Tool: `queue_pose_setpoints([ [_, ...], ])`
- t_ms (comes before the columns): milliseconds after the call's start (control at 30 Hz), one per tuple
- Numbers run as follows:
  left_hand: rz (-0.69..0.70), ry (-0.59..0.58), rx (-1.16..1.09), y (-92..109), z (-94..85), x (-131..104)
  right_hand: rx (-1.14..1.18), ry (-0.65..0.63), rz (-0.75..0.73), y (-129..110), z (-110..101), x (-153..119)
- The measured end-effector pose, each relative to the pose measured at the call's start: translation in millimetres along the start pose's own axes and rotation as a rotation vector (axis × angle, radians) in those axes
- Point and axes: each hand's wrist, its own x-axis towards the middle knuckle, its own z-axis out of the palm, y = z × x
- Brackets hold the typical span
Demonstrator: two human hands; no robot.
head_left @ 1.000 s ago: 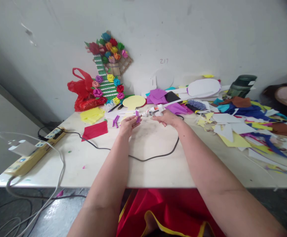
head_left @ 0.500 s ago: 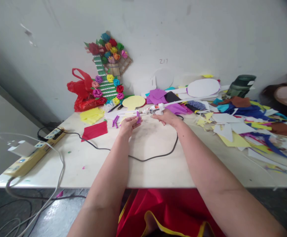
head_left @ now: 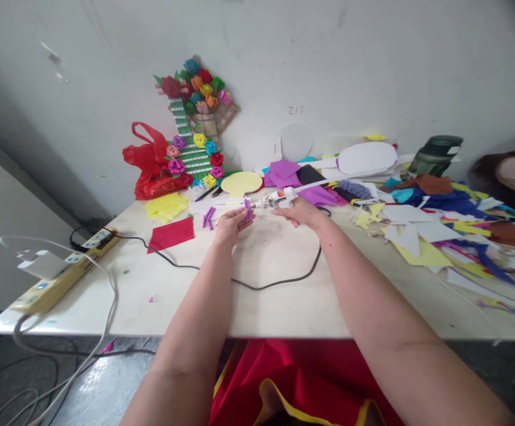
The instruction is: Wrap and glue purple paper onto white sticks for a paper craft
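My left hand [head_left: 231,226] pinches a small purple paper roll [head_left: 247,207] upright between thumb and fingertips. My right hand [head_left: 304,212] is wrapped round a white glue gun [head_left: 275,199], whose nozzle points left at the roll. Nozzle and roll are very close; whether they touch I cannot tell. More purple rolls [head_left: 208,218], joined in a crossed shape, lie on the table left of my left hand. A pale yellow paper disc [head_left: 241,183] sits just behind my hands.
A black cord [head_left: 261,288] loops across the table [head_left: 284,313]. On the left are a power strip [head_left: 57,284] and a red paper piece [head_left: 171,234]. Paper scraps [head_left: 417,236] and a green bottle [head_left: 437,155] cover the right. A flower-decorated craft [head_left: 195,157] leans on the wall.
The whole view has shifted slightly. The glue gun appears tilted a little differently, its nozzle still beside the purple roll. Both hands keep their holds.
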Motion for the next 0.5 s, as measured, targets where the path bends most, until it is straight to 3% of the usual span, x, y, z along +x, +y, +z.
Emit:
queue_pose_setpoints([
  [500,0.025,0.039,-0.023,1.4,0.1,0.4,-0.057,-0.059,0.007,-10.5,0.6,-8.3],
])
